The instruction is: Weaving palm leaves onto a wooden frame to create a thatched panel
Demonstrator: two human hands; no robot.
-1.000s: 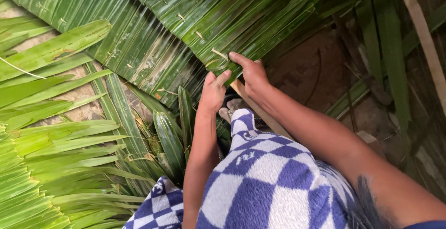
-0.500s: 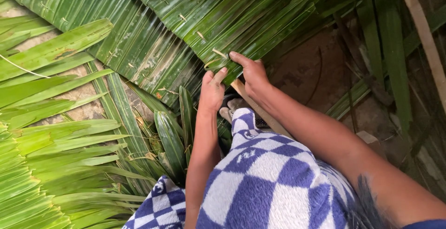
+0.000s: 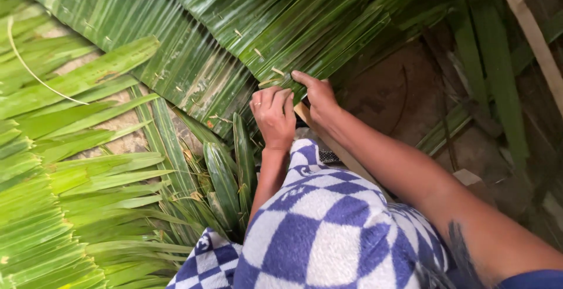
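**Both hands at the edge of a palm-leaf panel**

I look down at my two hands, close together at the lower edge of a broad panel of overlapping palm leaves (image 3: 246, 37) that slopes across the top of the view. My left hand (image 3: 274, 115) is curled into a loose fist, knuckles up, with the fingers folded onto the leaf edge; whether they pinch a strip I cannot tell. My right hand (image 3: 316, 92) lies just beside it, fingers together and pressed flat on the leaves, the forefinger stretched toward a small pale sliver (image 3: 277, 71) sticking out of the panel. A pale wooden slat (image 3: 328, 142) runs under my right wrist. My knee, draped in blue-and-white checked cloth (image 3: 328, 230), fills the bottom centre. Loose lighter-green fronds (image 3: 76, 166) spread over the ground at the left; bare earth (image 3: 387, 89) shows at the right.

I judge I am fixing or folding a leaf at the panel's edge. The next move calls for holding the leaf flat with the right hand while the left works the strip tight.
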